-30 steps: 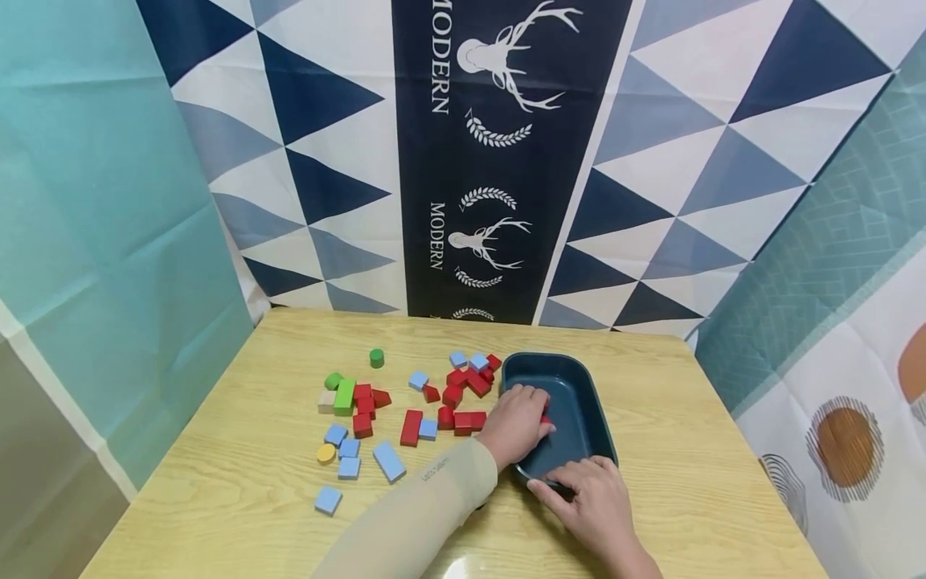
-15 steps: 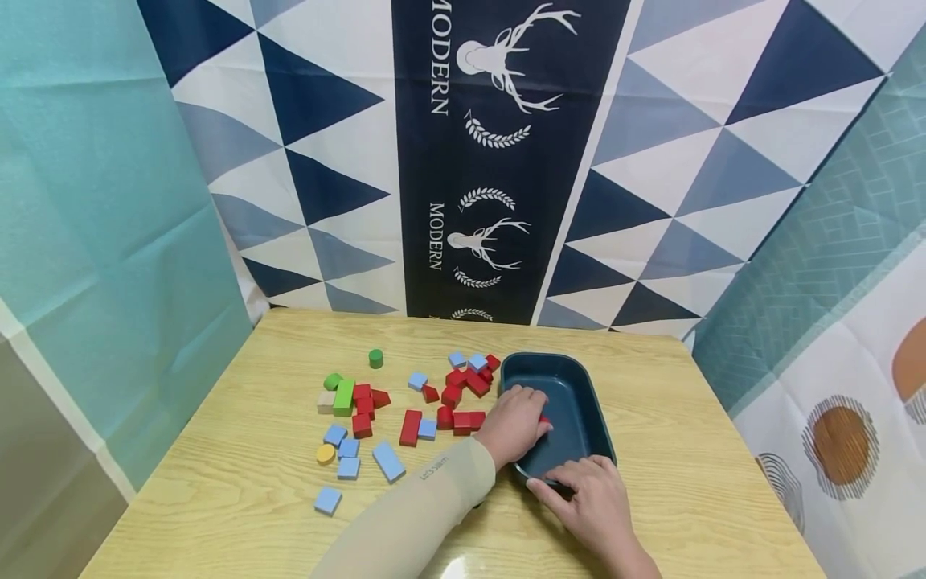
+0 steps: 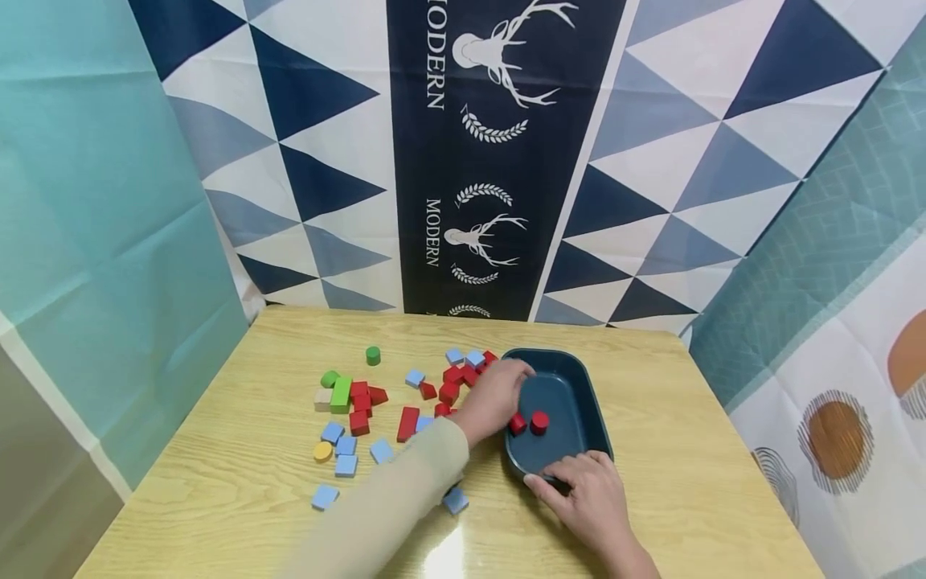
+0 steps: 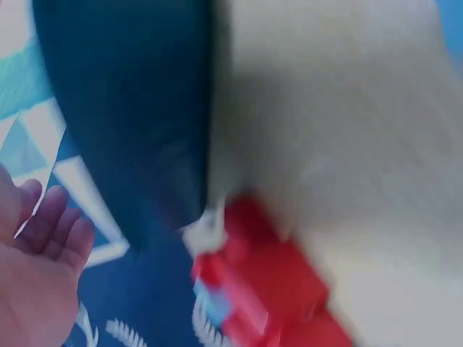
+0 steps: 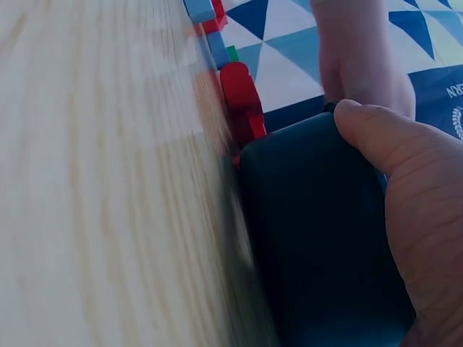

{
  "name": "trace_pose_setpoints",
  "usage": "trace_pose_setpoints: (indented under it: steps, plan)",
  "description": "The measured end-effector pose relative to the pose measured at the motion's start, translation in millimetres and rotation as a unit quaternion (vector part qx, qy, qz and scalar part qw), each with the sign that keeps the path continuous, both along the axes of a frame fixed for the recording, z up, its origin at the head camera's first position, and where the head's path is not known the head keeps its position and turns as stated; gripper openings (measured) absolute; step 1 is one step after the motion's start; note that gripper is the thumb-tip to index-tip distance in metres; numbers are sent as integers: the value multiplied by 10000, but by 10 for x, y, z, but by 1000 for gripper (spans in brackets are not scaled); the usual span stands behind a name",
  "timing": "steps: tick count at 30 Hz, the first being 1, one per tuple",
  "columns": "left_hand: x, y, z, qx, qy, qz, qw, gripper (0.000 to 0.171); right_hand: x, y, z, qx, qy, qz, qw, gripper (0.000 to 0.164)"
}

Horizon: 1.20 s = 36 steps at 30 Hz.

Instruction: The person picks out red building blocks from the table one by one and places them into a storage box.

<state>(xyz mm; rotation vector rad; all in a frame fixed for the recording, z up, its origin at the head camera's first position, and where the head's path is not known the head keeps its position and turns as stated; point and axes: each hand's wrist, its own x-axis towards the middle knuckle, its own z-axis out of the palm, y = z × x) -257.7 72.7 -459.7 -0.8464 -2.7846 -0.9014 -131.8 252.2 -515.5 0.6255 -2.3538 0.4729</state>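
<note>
A dark teal rectangular tray [image 3: 567, 402] with rounded corners stands on the table. Inside it lie two red cylinder blocks [image 3: 539, 423], close to its left wall. My left hand [image 3: 495, 398] hovers at the tray's left rim, and in the left wrist view its fingers [image 4: 69, 231] are loosely bent around nothing. With my right hand [image 3: 589, 494] I grip the near rim, the thumb [image 5: 369, 126] along the outer wall in the right wrist view. Red blocks [image 3: 449, 392] lie just left of the tray, partly covered by my left hand and forearm.
Light blue blocks [image 3: 346, 466] are scattered on the left of the table, near a yellow disc [image 3: 322, 452]. A green block [image 3: 341, 396] stands beside more red blocks [image 3: 359, 422]. Farther back is a green cylinder [image 3: 372, 355]. A patterned cloth [image 3: 325, 161] hangs behind the table.
My left hand has let go of a red block in the tray and moved up and left to the rim, uncovering two red cylinders. My right hand keeps its grip on the tray.
</note>
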Motion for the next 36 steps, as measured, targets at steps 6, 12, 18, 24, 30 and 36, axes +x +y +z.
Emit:
trace_pose_setpoints:
  steps: [6,12,18,24,30,36]
  plan:
    - [-70,-418,72,-1100,18,-106,9939,29,9,15,13,18,-55,-118,9999,25]
    - [36,-542,-128,-2603,546,-877,9600,33,10,10,19,10,-14,-133,9999,25]
    - [50,-563,-253,-2727,825,-591,9567,14,-1,-38,12,-40,33,-11,10000,24]
    - [-19,-581,-216,-2382,922,-547,9653,18,9,-22,0,-53,-19,-51,10000,25]
    - [10,-462,95,-1772,1033,-3,9787,36,8,-2,-1,-24,46,-63,10000,25]
    - [80,-184,182,-1560,983,-158,9827,45,14,11,12,6,8,-61,10000,26]
